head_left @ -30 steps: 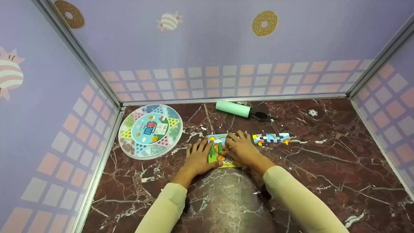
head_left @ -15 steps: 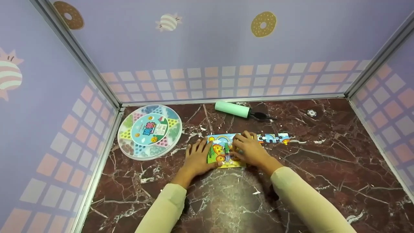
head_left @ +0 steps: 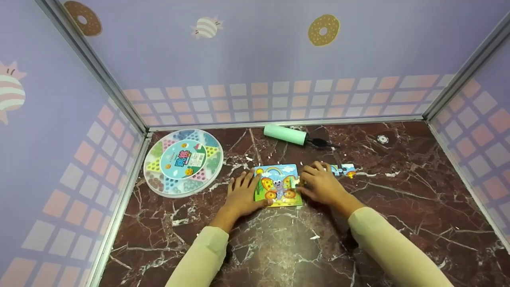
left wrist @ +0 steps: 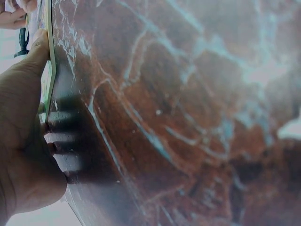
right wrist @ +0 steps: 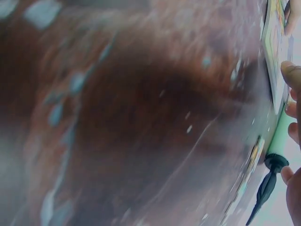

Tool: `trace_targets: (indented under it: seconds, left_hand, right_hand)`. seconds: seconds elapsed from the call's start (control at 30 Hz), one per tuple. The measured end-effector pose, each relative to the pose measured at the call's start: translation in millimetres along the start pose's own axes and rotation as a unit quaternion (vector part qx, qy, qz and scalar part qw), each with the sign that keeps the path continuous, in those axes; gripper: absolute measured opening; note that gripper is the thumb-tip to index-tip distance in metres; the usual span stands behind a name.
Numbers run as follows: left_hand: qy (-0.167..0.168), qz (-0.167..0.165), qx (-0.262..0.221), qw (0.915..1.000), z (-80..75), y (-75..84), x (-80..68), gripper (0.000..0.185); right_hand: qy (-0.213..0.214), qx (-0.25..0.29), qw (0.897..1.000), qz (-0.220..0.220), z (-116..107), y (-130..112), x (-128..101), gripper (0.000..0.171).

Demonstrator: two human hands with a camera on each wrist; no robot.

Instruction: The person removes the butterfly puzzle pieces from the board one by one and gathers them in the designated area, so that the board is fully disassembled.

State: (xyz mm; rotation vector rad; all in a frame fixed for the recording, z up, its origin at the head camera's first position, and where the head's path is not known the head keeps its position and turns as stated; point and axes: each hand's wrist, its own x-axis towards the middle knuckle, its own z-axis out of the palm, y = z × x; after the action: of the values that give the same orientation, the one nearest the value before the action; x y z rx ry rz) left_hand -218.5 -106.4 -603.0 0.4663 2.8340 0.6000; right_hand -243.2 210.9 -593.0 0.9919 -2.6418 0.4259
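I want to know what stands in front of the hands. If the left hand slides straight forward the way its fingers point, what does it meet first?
The left hand points toward the back wall. The marble table ahead looks free; probably it reaches the wall, passing between the round game box and the green pump. Depth is uncertain.

Your head view is evenly lit, sharp, edges bowed; your wrist views are blurred, washed-out, shadowed beneath fingers

Two hands, one puzzle, one strip of loose pieces, one round game board, one green pump.
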Motion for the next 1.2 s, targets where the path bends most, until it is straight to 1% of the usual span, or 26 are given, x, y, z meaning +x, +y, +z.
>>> trace_targets:
  seconds: [0.1,0.17,0.4,0.53,0.67,0.9,1.2]
  left_hand:
    - [0.0,-0.001,-0.004,1.0,5.4,-5.2,4.0,0.108]
    - [0.002,0.0,-0.003,1.0,6.2,-5.7,4.6,0.11]
    - [-0.008,0.001,-0.003,1.0,0.2,-1.5,1.1,0.109]
    - [-0.003,0.006,0.001,1.0,0.9,-2.7,1.6,0.112]
    - [-0.002,0.005,-0.001,1.0,4.9,-5.9,4.1,0.111]
    - [0.002,0.004,-0.016,0.9999,10.1,-10.5,6.0,0.11]
    - [0.002,0.009,-0.009,0.9999,5.9,-8.7,5.0,0.113]
  right_hand:
    - [-0.002,-0.004,1.0,0.007,-4,6,-7,0.031]
    - [-0.004,-0.006,1.0,0.01,-7,10,-12,0.03]
    - [-0.01,-0.001,1.0,0.022,-13,25,-27,0.028]
    - [-0.016,-0.001,0.999,0.032,-16,32,-35,0.027]
    - [-0.02,-0.005,0.999,0.036,-18,36,-42,0.025]
    - [-0.034,-0.006,0.999,0.038,-20,40,-47,0.024]
    - [-0.049,0.01,0.998,0.041,-22,42,-50,0.023]
